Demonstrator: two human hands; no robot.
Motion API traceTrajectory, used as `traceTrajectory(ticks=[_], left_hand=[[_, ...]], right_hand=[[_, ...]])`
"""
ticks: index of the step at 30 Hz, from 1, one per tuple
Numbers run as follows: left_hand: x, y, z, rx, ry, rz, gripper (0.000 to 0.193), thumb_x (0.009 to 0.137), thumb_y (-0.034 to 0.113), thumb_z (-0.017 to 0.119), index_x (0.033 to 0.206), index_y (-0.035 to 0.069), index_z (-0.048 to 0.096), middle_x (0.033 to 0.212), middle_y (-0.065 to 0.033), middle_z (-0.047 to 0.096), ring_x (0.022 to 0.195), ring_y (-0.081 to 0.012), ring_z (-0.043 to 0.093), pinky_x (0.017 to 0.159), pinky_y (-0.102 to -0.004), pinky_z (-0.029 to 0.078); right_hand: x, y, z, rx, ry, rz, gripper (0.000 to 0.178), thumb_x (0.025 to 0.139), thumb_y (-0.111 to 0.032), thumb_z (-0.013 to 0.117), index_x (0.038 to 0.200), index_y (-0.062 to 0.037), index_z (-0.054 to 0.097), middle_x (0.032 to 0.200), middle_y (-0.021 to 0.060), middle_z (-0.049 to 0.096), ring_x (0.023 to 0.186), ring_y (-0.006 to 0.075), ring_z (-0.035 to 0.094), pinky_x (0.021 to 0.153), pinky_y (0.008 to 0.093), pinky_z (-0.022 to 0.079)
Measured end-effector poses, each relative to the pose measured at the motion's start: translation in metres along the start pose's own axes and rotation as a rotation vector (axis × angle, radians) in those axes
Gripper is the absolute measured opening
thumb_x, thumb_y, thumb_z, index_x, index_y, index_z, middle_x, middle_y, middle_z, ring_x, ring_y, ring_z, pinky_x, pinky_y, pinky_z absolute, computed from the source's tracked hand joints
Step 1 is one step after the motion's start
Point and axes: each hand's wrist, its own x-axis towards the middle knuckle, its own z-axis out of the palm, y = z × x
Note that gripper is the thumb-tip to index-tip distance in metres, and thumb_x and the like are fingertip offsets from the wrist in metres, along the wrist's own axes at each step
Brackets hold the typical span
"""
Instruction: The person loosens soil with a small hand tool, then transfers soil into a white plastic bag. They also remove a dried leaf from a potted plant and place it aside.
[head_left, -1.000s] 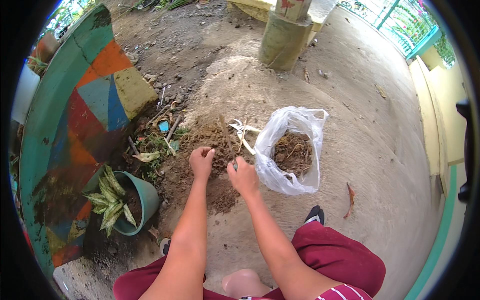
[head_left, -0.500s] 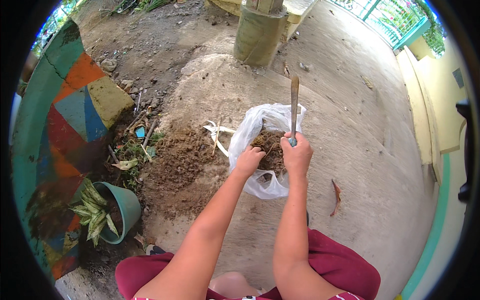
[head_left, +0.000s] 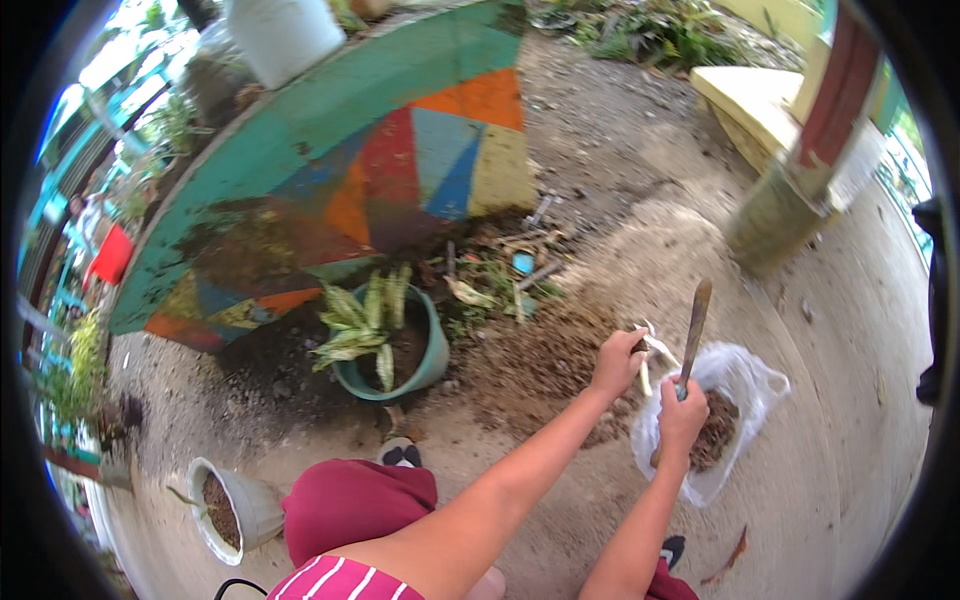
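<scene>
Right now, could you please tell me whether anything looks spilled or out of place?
Loose soil lies scattered on the ground between the green pot and plastic bag; it looks spilled because it sits outside both.

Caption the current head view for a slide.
Right hand grips a long, narrow brown blade by a translucent white plastic bag holding brown soil; left hand nearby.

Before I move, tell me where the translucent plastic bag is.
In the head view, the translucent plastic bag sits right of centre on the concrete, partly covered by the right hand, with spread loose soil to its left.
</scene>
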Motion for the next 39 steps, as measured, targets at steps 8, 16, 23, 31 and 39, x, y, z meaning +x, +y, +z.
traceTrajectory(ticks=[8,16,23,31,39], left_hand=[[-0.015,-0.103,-0.132,0.353,0.172,-0.295,0.034,0.079,0.014,0.062,0.111,0.002,0.062,0.098,-0.0205,0.063,0.088,-0.0327,0.061,0.079,-0.0395,0.048],[-0.043,-0.111,-0.134,0.327,0.006,-0.611,0.027,0.078,0.002,0.066,0.106,0.001,0.065,0.105,-0.0156,0.065,0.095,-0.0274,0.063,0.084,-0.0383,0.052],[-0.050,-0.124,-0.126,0.309,0.057,-0.395,0.026,0.073,-0.003,0.068,0.098,-0.001,0.067,0.095,-0.0195,0.066,0.088,-0.0298,0.065,0.077,-0.0361,0.052],[-0.046,-0.122,-0.120,0.334,0.016,-0.506,0.022,0.073,-0.007,0.067,0.095,-0.006,0.066,0.091,-0.0177,0.067,0.082,-0.0277,0.065,0.070,-0.0362,0.053],[-0.044,-0.118,-0.120,0.285,-0.003,-0.572,0.040,0.075,-0.010,0.062,0.113,-0.004,0.053,0.095,-0.0193,0.064,0.084,-0.0278,0.065,0.071,-0.0365,0.055]], right_hand=[[-0.068,-0.029,0.110,-0.049,-0.386,0.015,0.033,0.086,-0.032,0.056,0.082,0.0003,0.058,0.070,0.0221,0.060,0.066,0.0401,0.058,0.061,0.0453,0.044],[-0.098,0.006,0.137,-0.280,-0.660,0.148,0.037,0.089,-0.037,0.048,0.090,-0.0020,0.059,0.083,0.0267,0.062,0.083,0.0470,0.058,0.074,0.0522,0.045],[-0.092,-0.023,0.127,-0.102,-0.413,0.059,0.031,0.089,-0.035,0.049,0.086,-0.0044,0.054,0.075,0.0251,0.061,0.075,0.0453,0.059,0.066,0.0511,0.046],[-0.119,-0.002,0.150,-0.341,-0.595,0.109,0.031,0.089,-0.034,0.045,0.090,-0.0042,0.052,0.077,0.0278,0.060,0.077,0.0494,0.057,0.070,0.0549,0.045],[-0.114,-0.003,0.149,-0.311,-0.574,0.142,0.030,0.088,-0.032,0.044,0.095,-0.0048,0.053,0.086,0.0264,0.063,0.082,0.0455,0.060,0.074,0.0531,0.047]])
